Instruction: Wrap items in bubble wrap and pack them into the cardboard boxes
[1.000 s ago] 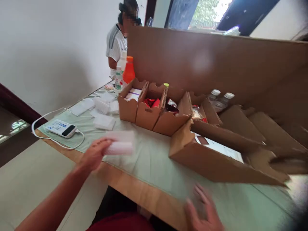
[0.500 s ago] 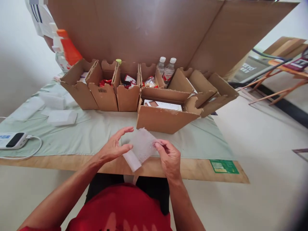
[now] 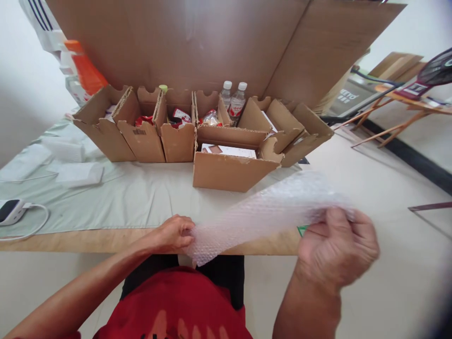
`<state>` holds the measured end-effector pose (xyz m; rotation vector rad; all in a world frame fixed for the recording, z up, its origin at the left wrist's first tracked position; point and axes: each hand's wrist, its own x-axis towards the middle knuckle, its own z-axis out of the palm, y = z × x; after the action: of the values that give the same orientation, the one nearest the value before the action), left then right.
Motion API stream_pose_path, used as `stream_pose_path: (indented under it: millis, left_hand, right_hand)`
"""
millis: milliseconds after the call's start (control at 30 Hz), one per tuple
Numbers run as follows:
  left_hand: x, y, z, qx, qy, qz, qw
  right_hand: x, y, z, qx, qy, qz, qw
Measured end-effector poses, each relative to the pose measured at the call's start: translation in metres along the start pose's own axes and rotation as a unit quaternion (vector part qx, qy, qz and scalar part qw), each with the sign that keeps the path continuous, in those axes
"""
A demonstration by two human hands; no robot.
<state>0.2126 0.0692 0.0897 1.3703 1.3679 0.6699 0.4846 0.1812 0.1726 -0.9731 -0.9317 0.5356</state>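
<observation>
A long strip of clear bubble wrap stretches slantwise between my two hands, over the table's front edge. My left hand is closed on its lower left end, fingers curled round it. Raised to the right, my right hand pinches the other end between thumb and fingers, slightly blurred. Just behind the strip stands an open cardboard box with a white flat box inside.
Several cardboard bins line the back of the table, holding packets. Two clear bottles and an orange bottle stand behind. White wrapped bundles and a power bank with a cable lie left. A fan is at far right.
My right hand has swung right and up, drawing the folded bubble wrap out into a long strip. My left hand has closed on its other end. The view has shifted slightly.
</observation>
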Motion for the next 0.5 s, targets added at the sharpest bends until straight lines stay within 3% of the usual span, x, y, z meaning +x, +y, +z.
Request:
stream_pose_path:
  millis: [100,233,367,433,500]
  left_hand:
    - [-0.012,0.003,-0.007,-0.016,0.019,-0.007,1.000]
    - [-0.028,0.006,-0.043,-0.091,0.077,-0.033,0.992]
    - [-0.034,0.001,-0.085,-0.073,0.182,-0.030,0.980]
    - [-0.028,-0.009,-0.097,0.011,0.215,-0.046,0.975]
    - [-0.021,-0.023,-0.101,0.139,0.244,-0.073,0.957]
  right_hand:
    - [0.011,-0.003,-0.019,-0.002,0.046,-0.007,0.999]
    - [0.009,0.008,-0.038,-0.024,0.047,0.009,0.999]
    - [-0.010,0.042,-0.047,-0.115,-0.055,0.087,0.988]
    - [-0.022,0.063,-0.049,-0.216,-0.144,0.086,0.962]
    - [-0.032,0.084,-0.055,-0.312,-0.229,0.041,0.921]
